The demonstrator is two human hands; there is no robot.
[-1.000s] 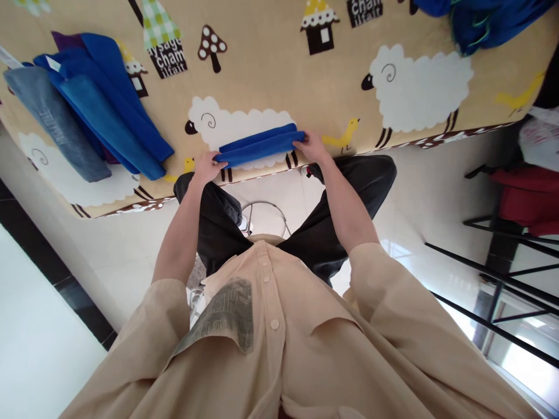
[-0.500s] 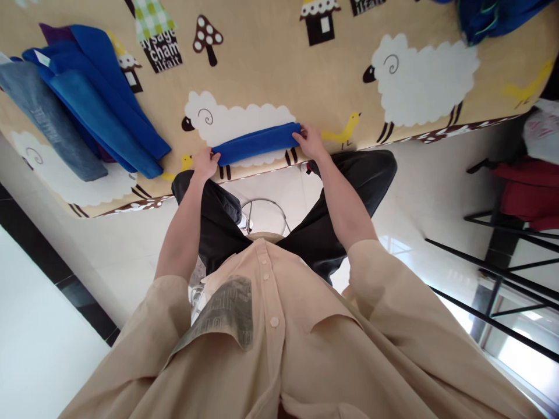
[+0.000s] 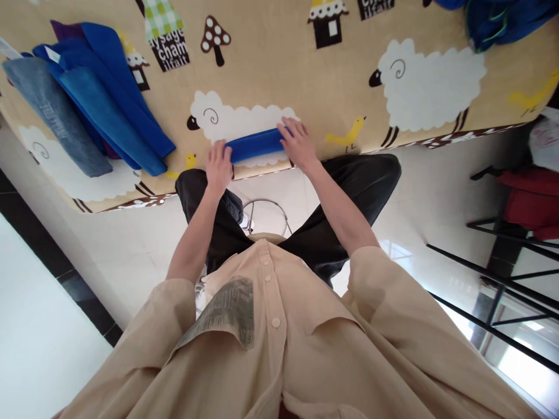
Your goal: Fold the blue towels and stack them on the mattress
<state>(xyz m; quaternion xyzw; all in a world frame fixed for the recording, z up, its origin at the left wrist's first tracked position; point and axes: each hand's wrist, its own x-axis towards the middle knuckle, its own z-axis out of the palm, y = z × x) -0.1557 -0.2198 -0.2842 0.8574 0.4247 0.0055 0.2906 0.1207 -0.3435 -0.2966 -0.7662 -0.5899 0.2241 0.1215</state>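
Resting at either end of a narrow blue cloth strip [image 3: 255,144], the left hand [image 3: 219,166] and right hand [image 3: 299,144] are both open, fingers laid over the fabric and gripping nothing. The strip lies near the front edge of the bench [image 3: 271,70], directly before the seated person, partly over a printed sheep [image 3: 244,119]. Contact at both ends probably serves to keep the strip flat and straight; its position close to the knees suits easy reach. Folded blue cloths [image 3: 109,110] and a grey-blue folded piece [image 3: 56,116] lie together to the left, overlapping, apparently set aside to leave working room. A looser blue bundle [image 3: 510,23] sits at the far right, partly out of view.

Surface: beige patterned cover, largely smooth. Room: pale, glossy floor [image 3: 419,198]; at right, a black metal frame [image 3: 493,279] with a dark red cloth [image 3: 530,203] beside it
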